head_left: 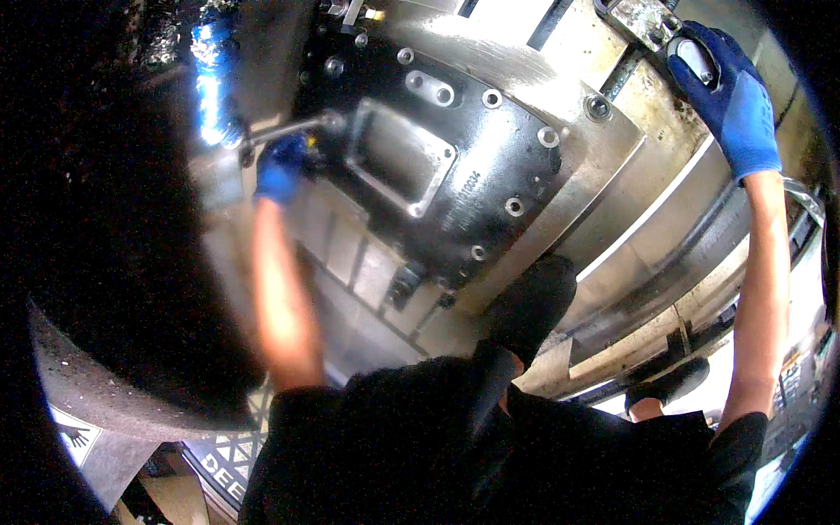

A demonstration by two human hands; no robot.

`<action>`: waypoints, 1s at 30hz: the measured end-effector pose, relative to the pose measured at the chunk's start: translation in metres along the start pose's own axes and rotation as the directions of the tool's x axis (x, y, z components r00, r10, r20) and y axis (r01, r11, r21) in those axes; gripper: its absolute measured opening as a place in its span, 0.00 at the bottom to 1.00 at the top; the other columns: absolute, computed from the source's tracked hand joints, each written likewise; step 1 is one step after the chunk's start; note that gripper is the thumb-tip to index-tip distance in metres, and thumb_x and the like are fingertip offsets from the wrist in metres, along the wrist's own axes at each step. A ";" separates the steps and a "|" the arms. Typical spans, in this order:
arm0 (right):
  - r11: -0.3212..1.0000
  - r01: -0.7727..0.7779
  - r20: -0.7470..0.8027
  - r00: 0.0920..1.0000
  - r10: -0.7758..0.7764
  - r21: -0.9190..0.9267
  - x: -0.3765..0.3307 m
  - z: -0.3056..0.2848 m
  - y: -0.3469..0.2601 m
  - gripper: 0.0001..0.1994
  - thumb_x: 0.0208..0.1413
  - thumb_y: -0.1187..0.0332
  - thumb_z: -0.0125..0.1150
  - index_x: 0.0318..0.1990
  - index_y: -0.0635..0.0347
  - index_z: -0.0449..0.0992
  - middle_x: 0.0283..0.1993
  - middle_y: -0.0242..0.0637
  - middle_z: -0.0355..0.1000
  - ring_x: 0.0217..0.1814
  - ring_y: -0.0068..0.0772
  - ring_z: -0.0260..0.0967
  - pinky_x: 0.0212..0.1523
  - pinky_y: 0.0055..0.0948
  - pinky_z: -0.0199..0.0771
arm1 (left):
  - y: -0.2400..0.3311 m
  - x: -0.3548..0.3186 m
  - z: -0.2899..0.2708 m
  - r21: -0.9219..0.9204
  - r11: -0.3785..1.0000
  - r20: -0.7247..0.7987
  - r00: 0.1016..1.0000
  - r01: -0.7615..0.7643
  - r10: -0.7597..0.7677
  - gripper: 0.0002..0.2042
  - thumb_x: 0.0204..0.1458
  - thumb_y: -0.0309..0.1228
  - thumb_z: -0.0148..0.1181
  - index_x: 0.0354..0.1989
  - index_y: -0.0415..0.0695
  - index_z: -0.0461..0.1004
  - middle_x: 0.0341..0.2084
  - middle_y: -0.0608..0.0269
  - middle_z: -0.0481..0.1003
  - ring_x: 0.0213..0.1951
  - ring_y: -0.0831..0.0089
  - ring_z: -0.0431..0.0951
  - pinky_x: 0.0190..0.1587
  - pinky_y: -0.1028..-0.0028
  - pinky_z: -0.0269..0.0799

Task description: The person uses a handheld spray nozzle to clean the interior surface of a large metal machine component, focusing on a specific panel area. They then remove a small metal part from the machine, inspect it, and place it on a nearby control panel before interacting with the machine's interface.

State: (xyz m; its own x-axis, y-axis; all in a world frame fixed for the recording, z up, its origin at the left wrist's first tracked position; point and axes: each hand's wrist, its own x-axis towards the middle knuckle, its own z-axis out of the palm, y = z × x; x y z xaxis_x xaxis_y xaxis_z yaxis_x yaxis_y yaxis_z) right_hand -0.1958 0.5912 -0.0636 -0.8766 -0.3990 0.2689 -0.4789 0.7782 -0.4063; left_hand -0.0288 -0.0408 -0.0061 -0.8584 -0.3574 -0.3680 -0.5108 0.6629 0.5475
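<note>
One black plate (490,149) lies beside the left hand (283,166).

Leans over a black plate (494,162) just toward twelve o'clock of centre, with a pale-rimmed rectangular recess (402,157) and bolt holes around. Extends a blue-gloved left hand (284,164) toward ten o'clock, at a bar-like tool (282,129), too blurred for its grip to be told. Curls a blue-gloved right hand (742,101) around a rounded grey piece (694,61) at two o'clock, just beside a metal block (643,19). Wears black clothing (394,437) at six o'clock.
</note>
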 end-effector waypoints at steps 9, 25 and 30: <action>1.000 -0.024 0.016 1.000 0.024 0.008 0.000 0.001 -0.003 0.21 0.53 0.61 0.63 0.54 0.52 0.73 0.52 0.43 0.72 0.54 0.48 0.70 0.54 0.34 0.70 | 0.004 -0.022 0.029 0.034 0.982 -0.273 0.944 -0.185 0.187 0.14 0.57 0.26 0.57 0.51 0.37 0.74 0.43 0.60 0.78 0.44 0.72 0.76 0.50 0.73 0.71; 1.000 -0.011 0.006 1.000 0.011 -0.008 0.002 -0.002 -0.005 0.21 0.53 0.62 0.63 0.55 0.54 0.72 0.52 0.44 0.72 0.55 0.47 0.70 0.55 0.34 0.69 | 0.040 -0.059 0.053 0.025 0.934 -0.438 0.837 -0.355 0.330 0.25 0.53 0.21 0.59 0.61 0.37 0.64 0.56 0.55 0.71 0.53 0.67 0.73 0.57 0.69 0.70; 0.999 -0.033 0.031 0.999 0.032 0.005 0.000 -0.003 -0.003 0.21 0.53 0.62 0.63 0.54 0.54 0.72 0.52 0.45 0.72 0.54 0.48 0.70 0.54 0.34 0.69 | 0.126 -0.078 0.053 -0.850 0.403 -0.323 0.940 -0.338 0.106 0.20 0.61 0.31 0.50 0.60 0.36 0.64 0.61 0.51 0.64 0.63 0.57 0.63 0.68 0.59 0.55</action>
State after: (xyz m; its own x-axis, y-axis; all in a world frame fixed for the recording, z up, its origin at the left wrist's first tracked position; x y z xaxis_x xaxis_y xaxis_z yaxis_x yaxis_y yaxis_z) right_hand -0.1939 0.5904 -0.0594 -0.8927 -0.3887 0.2281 -0.4503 0.7884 -0.4191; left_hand -0.0237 0.1054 0.0520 -0.8770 -0.4784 -0.0449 0.0431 -0.1715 0.9842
